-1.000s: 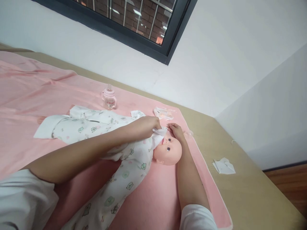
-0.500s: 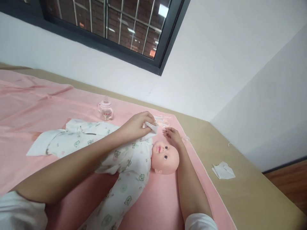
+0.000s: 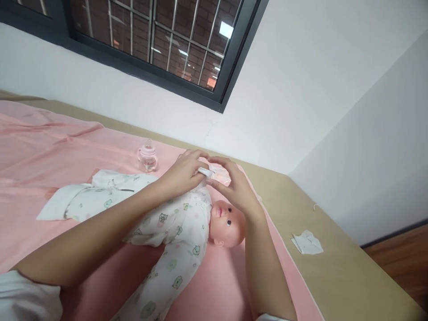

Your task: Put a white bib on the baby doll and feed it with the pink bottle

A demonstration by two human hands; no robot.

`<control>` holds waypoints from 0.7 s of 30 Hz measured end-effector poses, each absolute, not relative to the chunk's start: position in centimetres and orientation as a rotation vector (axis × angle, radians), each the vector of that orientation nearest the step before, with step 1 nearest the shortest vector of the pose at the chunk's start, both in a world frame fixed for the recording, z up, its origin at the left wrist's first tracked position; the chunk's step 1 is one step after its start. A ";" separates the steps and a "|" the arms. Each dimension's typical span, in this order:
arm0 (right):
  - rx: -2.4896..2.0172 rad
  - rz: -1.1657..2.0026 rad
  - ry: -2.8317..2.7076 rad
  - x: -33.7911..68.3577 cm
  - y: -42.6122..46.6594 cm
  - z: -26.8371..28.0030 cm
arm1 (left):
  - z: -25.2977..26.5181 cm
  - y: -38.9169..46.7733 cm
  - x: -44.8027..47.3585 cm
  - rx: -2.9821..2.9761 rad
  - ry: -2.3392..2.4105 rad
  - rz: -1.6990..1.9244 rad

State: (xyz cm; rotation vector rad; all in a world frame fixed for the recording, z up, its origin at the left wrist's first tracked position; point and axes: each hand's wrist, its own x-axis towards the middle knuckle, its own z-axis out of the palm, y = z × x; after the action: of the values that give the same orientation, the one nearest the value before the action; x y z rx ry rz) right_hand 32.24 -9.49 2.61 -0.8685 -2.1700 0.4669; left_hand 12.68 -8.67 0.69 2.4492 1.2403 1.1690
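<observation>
A baby doll in white clothes with small animal prints lies on its back, its head towards the right. My left hand reaches across its chest and pinches the white sleeve cuff on the doll's far side. Facing it from the right is my right hand, fingers curved and apart from the thumb. Its thumb tip is at the cuff's edge; whether it presses on the cloth I cannot tell. The doll's far hand is not visible. Behind my hands lies a clear printed packet, partly covered.
A pink blanket is spread under the doll on a tan surface. A pink-topped baby bottle stands upright beyond the doll's legs. To the right lies a folded white cloth or tissue. A wall and a barred window rise behind.
My right hand has come up and left from beside the doll's head to the cuff. My left hand stays on the cuff, shifted slightly left. The view has tilted slightly.
</observation>
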 end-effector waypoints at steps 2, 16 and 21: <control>-0.926 0.357 -2.204 32.0 -9.5 2.3 | 0.6 -8.8 12.8 2.483 1.244 1.163; -1.008 0.613 -2.027 33.5 -8.0 2.3 | 0.5 -8.3 12.9 2.487 1.397 1.046; -1.040 0.711 -1.895 34.4 -6.8 2.0 | 0.6 -7.8 12.4 2.457 1.450 1.094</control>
State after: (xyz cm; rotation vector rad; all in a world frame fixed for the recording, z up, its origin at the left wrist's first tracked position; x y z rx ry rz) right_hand 34.40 -6.83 1.95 -1.0401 -1.8948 0.7105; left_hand 12.40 -7.83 0.61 2.4575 1.4502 1.0941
